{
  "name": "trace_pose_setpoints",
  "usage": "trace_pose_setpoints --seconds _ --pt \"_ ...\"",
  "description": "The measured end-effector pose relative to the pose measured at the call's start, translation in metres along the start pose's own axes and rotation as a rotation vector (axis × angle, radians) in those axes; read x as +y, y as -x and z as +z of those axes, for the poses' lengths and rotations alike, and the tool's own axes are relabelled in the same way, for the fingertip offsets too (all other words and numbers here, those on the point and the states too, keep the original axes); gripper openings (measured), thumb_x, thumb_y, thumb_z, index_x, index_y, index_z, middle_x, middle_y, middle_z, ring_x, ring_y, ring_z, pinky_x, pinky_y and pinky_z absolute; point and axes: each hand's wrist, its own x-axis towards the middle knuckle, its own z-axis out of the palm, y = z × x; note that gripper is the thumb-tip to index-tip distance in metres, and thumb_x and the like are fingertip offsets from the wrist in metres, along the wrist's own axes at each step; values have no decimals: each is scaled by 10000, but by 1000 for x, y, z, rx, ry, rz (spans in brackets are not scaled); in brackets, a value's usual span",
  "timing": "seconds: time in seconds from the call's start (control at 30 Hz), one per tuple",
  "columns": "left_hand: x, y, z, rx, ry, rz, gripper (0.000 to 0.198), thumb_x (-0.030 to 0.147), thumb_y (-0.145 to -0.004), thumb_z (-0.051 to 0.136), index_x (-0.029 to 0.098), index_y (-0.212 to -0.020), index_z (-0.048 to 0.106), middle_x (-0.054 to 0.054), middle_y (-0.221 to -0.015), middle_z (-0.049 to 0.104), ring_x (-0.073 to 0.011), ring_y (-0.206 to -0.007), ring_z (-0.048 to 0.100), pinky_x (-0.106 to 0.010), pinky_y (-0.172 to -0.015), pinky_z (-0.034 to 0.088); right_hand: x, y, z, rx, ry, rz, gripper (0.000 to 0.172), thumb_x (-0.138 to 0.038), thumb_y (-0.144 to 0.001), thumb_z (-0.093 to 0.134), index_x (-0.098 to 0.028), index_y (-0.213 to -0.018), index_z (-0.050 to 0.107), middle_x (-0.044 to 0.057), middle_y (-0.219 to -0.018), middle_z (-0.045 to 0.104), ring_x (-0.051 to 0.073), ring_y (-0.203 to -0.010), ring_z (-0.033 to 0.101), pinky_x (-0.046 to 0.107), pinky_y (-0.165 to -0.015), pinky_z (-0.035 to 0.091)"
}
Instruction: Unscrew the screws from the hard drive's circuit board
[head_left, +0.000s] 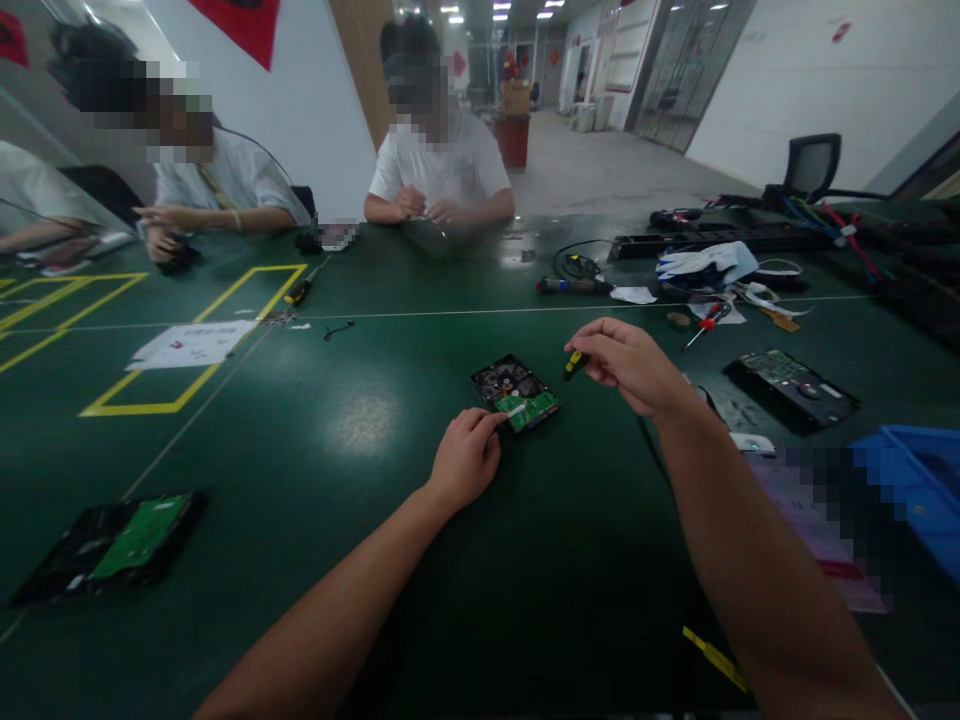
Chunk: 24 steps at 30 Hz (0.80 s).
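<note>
A hard drive point(531, 409) lies on the green table in front of me, its green circuit board facing up. My left hand point(466, 455) steadies its near left corner, the index finger laid on the board and the other fingers curled. To the right of the drive, my right hand point(619, 362) is raised and pinches a screwdriver point(575, 363) with a yellow and black handle, held apart from the drive. The screwdriver's tip is too small to make out. A second hard drive point(795, 388) sits beyond my right forearm, and another, blurred drive point(112, 548) lies at the near left.
Gloves point(709, 263), a red-handled screwdriver point(709, 324) and cables clutter the back right. A blue bin point(919, 480) stands at the right edge, beside a plastic bag point(817, 520). Paper point(191, 343) lies at the left by yellow tape. Across the table several people sit.
</note>
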Motion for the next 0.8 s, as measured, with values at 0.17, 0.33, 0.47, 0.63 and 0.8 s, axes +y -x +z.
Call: trace_pose_setpoints --seconds 0.17,0.33,0.47,0.63,0.8 --pt "2 0 -1 -9 -3 -10 415 132 -947 499 217 -1338 609 -118 -1149 639 -264 -1060 608 -446 -923 541 -4 3 3 -133 -40 39 213 -379 -858 690 -243 -1017 730 83 -1060 731 91 -528 467 289 -407 266" --pt "3 0 -2 -5 4 -7 404 132 -951 498 213 -1330 612 -115 -1152 642 -261 -1058 607 -443 -933 538 -7 6 4 -207 -67 57 221 -394 -883 669 -219 -987 753 108 -1139 738 98 -548 494 275 -391 283" --pt "1 0 -1 -4 5 -14 403 134 -952 497 218 -1330 612 -110 -1154 639 -260 -1067 606 -443 -936 536 -10 8 6 -220 -110 72 196 -386 -893 671 -212 -966 725 112 -1131 741 112 -570 521 258 -398 332" --pt "-1 1 1 3 -2 -7 414 134 -950 505 229 -1341 606 -107 -1154 635 -260 -1076 606 -442 -932 535 -5 5 5 -214 -184 88 197 -382 -913 662 -209 -999 702 112 -1112 734 136 -630 584 266 -458 422" --pt "-1 2 0 -1 3 -5 415 135 -953 503 221 -1348 603 -113 -1160 636 -261 -1073 608 -439 -928 535 -4 2 4 -199 -241 95 218 -319 -921 655 -216 -1103 715 108 -1075 721 153 -681 611 292 -529 481"
